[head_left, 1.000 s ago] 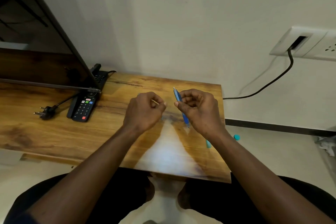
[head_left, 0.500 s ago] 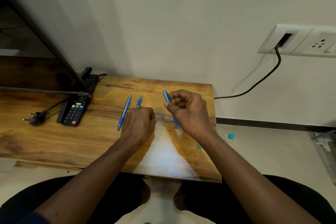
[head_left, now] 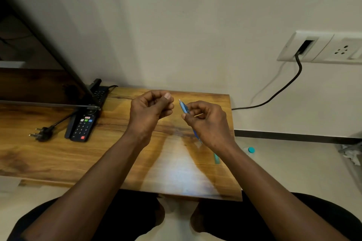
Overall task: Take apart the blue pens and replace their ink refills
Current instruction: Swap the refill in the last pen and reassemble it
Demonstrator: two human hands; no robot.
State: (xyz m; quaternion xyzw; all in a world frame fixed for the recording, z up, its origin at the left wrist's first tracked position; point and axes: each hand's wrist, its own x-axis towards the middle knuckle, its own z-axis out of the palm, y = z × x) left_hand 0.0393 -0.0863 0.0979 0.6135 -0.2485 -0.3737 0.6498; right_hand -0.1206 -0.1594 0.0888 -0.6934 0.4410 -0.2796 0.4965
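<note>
Blue pen (head_left: 183, 107), middle behind right hand (head_left: 209, 123); left hand (head_left: 149, 110) contents unclear.

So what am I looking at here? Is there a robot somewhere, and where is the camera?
There is no robot here. These are a person's two bare hands, filmed by one camera worn on the head, which looks forward and down. They work above a wooden table. The right hand grips a blue pen, which sticks out above its fingers. The left hand is beside it, not touching, with its fingers curled. I cannot tell whether it holds anything small. On the table's left side lie a remote and a loose plug. A socket sits on the wall to the right.
</note>
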